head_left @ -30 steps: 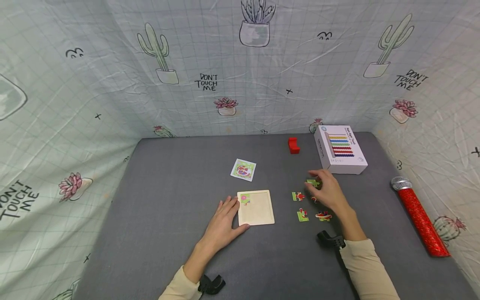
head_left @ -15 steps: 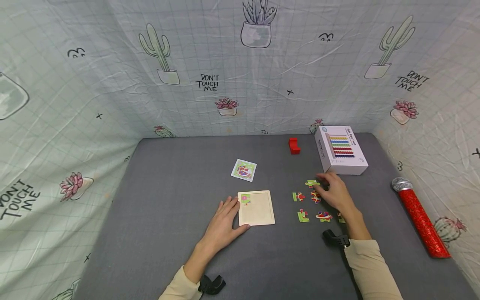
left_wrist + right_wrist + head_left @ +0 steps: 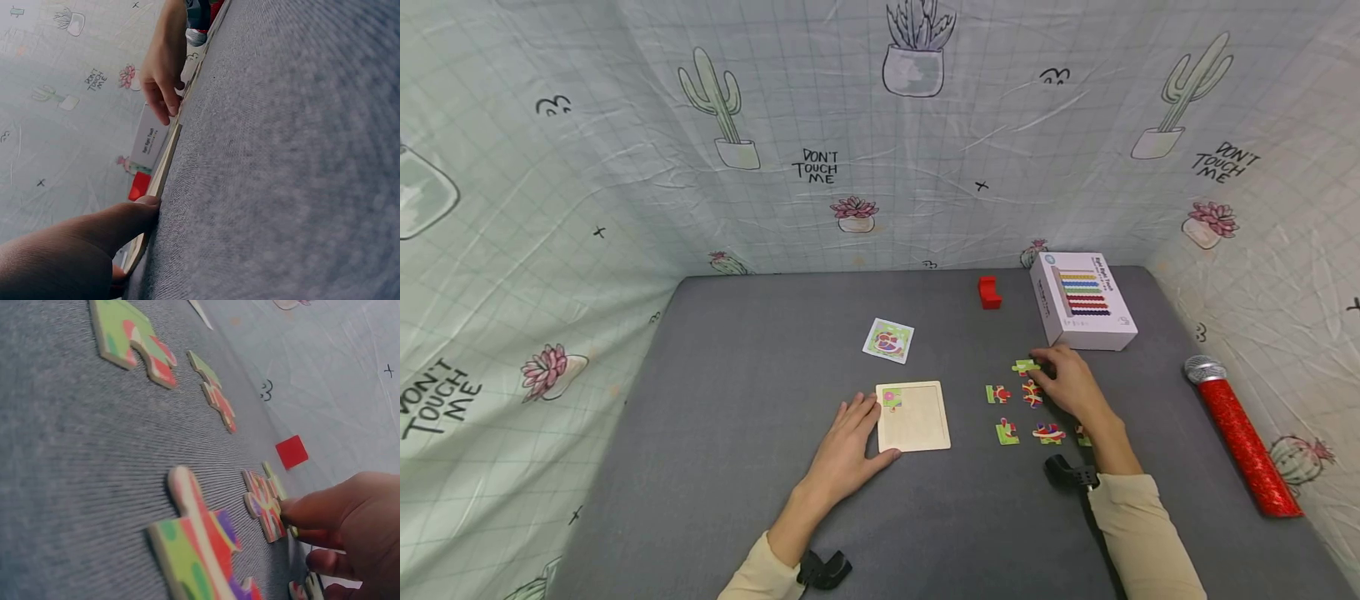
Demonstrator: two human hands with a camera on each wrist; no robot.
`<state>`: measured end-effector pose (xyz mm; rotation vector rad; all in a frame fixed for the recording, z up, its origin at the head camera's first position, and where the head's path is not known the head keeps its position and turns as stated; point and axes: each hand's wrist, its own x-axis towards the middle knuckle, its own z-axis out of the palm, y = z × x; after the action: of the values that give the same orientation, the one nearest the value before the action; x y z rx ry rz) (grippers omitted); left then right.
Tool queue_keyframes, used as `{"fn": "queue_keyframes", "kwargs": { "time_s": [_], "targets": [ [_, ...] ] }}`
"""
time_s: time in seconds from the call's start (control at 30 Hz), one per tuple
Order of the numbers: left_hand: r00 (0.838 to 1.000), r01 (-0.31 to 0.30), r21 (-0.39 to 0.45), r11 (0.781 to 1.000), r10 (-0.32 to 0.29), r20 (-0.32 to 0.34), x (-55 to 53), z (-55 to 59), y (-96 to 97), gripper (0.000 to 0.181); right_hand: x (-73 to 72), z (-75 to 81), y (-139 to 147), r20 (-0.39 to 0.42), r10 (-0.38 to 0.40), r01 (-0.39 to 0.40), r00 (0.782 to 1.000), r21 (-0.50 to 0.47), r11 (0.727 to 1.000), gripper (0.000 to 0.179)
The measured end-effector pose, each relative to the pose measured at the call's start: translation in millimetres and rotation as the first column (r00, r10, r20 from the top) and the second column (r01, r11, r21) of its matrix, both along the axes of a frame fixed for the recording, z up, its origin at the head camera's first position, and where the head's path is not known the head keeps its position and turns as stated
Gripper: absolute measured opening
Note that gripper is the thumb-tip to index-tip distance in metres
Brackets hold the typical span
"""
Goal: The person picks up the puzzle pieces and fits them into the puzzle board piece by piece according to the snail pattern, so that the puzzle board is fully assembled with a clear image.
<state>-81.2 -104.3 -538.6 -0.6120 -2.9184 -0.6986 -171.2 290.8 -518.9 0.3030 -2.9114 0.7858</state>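
Note:
My left hand (image 3: 842, 446) lies at the left edge of a square wooden puzzle tray (image 3: 917, 425), fingers straight; its thumb touches the near left corner. One green and pink puzzle piece (image 3: 891, 398) sits in the tray's upper left corner. To the right, my right hand (image 3: 1070, 385) pinches the right end of a green puzzle piece (image 3: 1023, 367) between thumb and index finger. A red and yellow puzzle piece (image 3: 264, 506) lies close by the thumb in the right wrist view. More loose pieces (image 3: 1007, 432) lie toward me; the hand hides part of this area.
A picture card (image 3: 888, 341) lies behind the tray. At the back right stand a white box (image 3: 1086, 302) and a small red block (image 3: 989, 293). A red glittery microphone (image 3: 1243, 446) lies along the right edge. Patterned cloth (image 3: 895, 183) surrounds the grey table (image 3: 752, 375).
My right hand has moved slightly right from above the green piece to its right end, uncovering the red and yellow piece; thumb and index finger have drawn closer together. My left hand stays put.

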Motion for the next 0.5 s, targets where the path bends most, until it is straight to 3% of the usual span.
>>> {"fn": "queue_keyframes", "kwargs": {
  "time_s": [0.27,0.5],
  "targets": [
    [1.0,-0.005,0.002,1.0,0.005,0.017,0.1,0.4,0.4,0.082,-0.4,2.8,0.0,0.046,0.023,-0.023,0.999,0.0,1.0,0.032],
    [1.0,0.0,-0.005,1.0,0.0,0.002,-0.1,0.6,-0.3,0.082,-0.9,0.9,1.2,0.003,0.007,-0.007,1.0,-0.031,0.999,0.023]
  ]
}}
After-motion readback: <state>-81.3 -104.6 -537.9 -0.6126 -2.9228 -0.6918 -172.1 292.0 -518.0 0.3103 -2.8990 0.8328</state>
